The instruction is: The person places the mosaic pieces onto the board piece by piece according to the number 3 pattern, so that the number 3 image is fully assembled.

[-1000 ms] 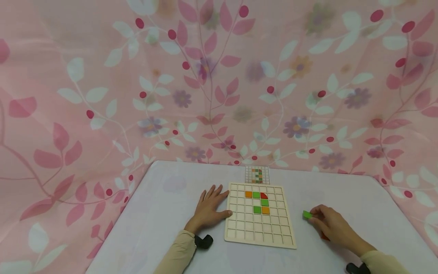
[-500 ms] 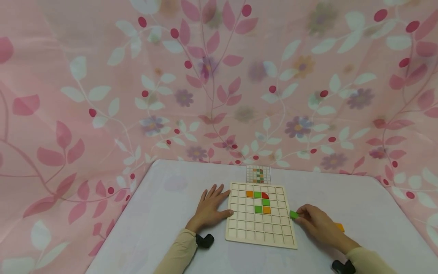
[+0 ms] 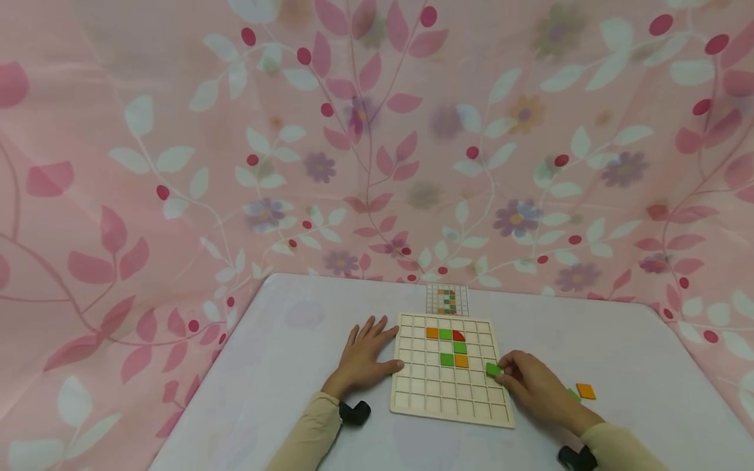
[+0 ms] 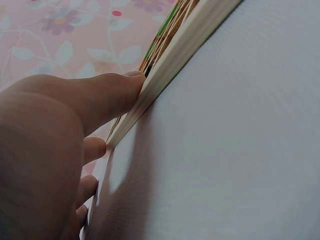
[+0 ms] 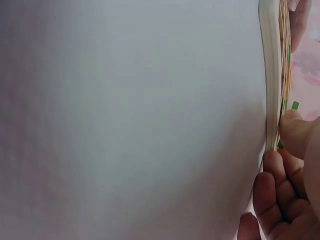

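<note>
A square wooden grid board (image 3: 421, 397) lies on the white table, with several orange, green and red tiles set in its upper middle cells. My left hand (image 3: 363, 356) rests along the board's left edge, fingers spread and straight; in the left wrist view the thumb (image 4: 112, 95) touches the board's side. Between thumb and fingertips my right hand (image 3: 538, 389) pinches a green tile (image 3: 493, 370) over the board's right edge. Only a thin green sliver of that tile (image 5: 295, 105) shows past the thumb in the right wrist view.
Behind the board is a small card (image 3: 448, 301) printed with a grid of coloured cells. An orange tile (image 3: 586, 391) and a partly hidden green tile (image 3: 574, 395) lie on the table beyond my right wrist. A floral curtain (image 3: 377, 144) hangs behind the table.
My right hand has moved left with the green tile, from the bare table to over the board's right edge. Loose tiles behind it have come into view. My left hand stays put.
</note>
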A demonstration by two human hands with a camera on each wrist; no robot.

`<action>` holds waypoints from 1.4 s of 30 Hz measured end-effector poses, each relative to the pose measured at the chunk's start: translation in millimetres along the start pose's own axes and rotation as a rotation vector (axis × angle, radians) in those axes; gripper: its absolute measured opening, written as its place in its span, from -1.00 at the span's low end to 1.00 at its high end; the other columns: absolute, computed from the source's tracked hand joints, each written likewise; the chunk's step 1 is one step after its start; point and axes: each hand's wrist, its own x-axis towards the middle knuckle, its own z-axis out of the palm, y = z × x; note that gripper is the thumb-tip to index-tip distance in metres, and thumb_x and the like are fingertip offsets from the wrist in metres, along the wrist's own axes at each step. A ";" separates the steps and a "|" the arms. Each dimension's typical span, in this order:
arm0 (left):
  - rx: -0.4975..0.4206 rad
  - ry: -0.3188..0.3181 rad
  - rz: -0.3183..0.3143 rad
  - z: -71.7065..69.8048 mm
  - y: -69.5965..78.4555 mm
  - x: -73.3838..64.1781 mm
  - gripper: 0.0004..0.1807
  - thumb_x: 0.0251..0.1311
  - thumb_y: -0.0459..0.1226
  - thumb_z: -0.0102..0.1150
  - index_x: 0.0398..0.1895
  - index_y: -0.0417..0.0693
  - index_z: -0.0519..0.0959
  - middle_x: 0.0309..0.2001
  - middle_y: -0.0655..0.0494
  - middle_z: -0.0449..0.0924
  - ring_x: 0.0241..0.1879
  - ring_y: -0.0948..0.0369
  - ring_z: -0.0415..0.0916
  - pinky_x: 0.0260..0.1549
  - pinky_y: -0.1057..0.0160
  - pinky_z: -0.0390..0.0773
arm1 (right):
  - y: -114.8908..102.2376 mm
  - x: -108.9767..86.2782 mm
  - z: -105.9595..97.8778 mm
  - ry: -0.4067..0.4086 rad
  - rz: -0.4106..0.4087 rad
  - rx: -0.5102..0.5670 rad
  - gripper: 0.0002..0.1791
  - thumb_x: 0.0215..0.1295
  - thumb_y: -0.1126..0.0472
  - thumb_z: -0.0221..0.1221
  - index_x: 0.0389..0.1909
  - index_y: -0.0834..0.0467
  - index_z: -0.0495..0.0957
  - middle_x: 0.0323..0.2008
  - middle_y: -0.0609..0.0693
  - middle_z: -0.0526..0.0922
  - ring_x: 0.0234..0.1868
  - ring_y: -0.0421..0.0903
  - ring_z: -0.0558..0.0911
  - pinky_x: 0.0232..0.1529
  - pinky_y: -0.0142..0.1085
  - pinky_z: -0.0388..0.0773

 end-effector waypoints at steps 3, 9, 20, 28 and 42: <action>0.006 0.004 0.001 -0.5 -0.2 0.5 -0.14 0.33 0.21 0.23 0.63 0.11 0.35 0.70 -0.02 0.10 0.73 -0.11 -0.13 0.62 -0.34 -0.19 | -2.4 -0.2 -0.1 0.014 -0.004 -0.012 -0.75 0.44 0.14 0.36 0.00 0.16 0.59 -0.32 -0.17 0.51 -0.27 -0.30 0.42 -0.29 -0.40 0.45; -0.006 0.010 0.005 -0.9 0.2 0.9 -0.14 0.32 0.21 0.23 0.62 0.08 0.37 0.69 -0.05 0.12 0.72 -0.13 -0.12 0.62 -0.36 -0.19 | -6.0 2.3 1.3 0.044 -0.019 -0.039 -0.73 0.42 0.15 0.38 0.02 0.15 0.58 -0.31 -0.17 0.45 -0.23 -0.25 0.39 -0.27 -0.41 0.39; -0.010 0.011 0.008 -0.8 1.2 0.6 -0.14 0.32 0.21 0.22 0.61 0.06 0.37 0.69 -0.05 0.13 0.72 -0.14 -0.12 0.61 -0.37 -0.18 | -24.1 14.3 8.1 0.040 -0.103 0.011 -0.76 0.37 0.15 0.42 -0.04 0.09 0.62 -0.32 -0.23 0.48 -0.23 -0.28 0.39 -0.26 -0.40 0.42; -0.010 0.010 0.008 -0.3 0.6 0.4 -0.15 0.33 0.20 0.22 0.62 0.07 0.36 0.69 -0.06 0.12 0.72 -0.15 -0.13 0.61 -0.37 -0.18 | -36.5 20.0 16.0 0.037 -0.102 -0.011 -0.79 0.33 0.06 0.46 -0.14 0.01 0.65 -0.39 -0.26 0.46 -0.27 -0.28 0.37 -0.26 -0.38 0.35; -0.001 0.006 0.010 -1.2 1.8 -0.3 -0.14 0.32 0.19 0.24 0.62 0.09 0.36 0.69 -0.04 0.12 0.72 -0.14 -0.12 0.62 -0.35 -0.19 | -40.7 21.6 20.2 0.051 -0.134 -0.030 -0.78 0.29 0.03 0.49 -0.18 -0.06 0.65 -0.41 -0.29 0.45 -0.30 -0.30 0.36 -0.25 -0.36 0.29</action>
